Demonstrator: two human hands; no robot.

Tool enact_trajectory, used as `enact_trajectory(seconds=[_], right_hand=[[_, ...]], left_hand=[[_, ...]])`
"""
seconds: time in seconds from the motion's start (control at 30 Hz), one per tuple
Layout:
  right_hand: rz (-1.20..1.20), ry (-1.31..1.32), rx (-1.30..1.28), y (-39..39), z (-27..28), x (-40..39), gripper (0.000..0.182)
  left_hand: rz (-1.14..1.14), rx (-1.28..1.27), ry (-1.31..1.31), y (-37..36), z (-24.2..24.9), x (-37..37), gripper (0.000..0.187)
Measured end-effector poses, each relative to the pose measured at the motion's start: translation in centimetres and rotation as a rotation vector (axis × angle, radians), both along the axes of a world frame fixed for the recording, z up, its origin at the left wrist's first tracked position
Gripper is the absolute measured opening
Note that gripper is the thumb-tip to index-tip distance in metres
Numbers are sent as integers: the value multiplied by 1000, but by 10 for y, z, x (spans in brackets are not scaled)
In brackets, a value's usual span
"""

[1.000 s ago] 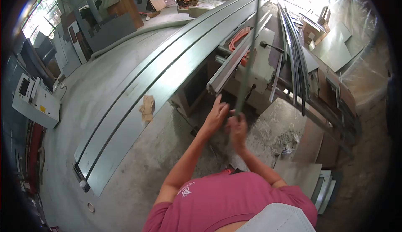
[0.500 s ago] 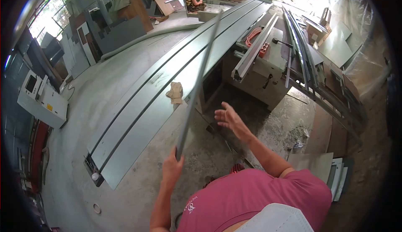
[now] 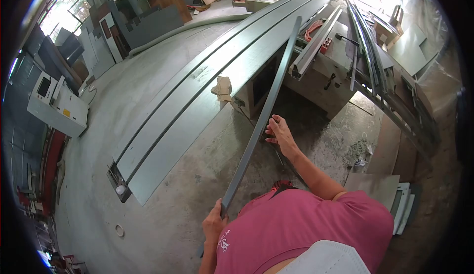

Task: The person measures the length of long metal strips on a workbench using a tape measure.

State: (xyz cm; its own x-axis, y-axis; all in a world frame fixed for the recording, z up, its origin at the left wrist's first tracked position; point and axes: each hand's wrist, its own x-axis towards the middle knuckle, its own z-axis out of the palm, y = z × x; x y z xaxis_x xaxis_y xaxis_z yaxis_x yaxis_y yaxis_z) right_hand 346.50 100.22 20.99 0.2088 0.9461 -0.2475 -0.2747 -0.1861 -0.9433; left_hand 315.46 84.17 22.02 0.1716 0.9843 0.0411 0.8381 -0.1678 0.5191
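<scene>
Near the long silvery, dark-grooved table (image 3: 170, 150), the left hand (image 3: 213, 223) clasps the lower part of a straight grey bar (image 3: 266, 112), whose middle the right hand (image 3: 282, 136), fingers loosely spread at or just beside it, should steady lightly.

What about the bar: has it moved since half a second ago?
Yes: in view, the bar has swung right, toward the right edge of the table.

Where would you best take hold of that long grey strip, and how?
Probably the strip near its middle, coming from the right and closing across its narrow width: it is long and slender, slants away from the body, and the left grip holds its lower part.
</scene>
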Motion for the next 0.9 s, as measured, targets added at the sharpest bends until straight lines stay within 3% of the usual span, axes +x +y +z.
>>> enact_trajectory(seconds=[0.13,0.3,0.9], right_hand=[[115,111,86,0,-3,-3,66],[119,333,11,3,-5,3,41],[136,434,-7,15,-40,32,39]], left_hand=[[-43,128,114,3,-1,-13,57],[-76,157,151,5,0,-5,53],[-119,124,177,34,-7,8,50]])
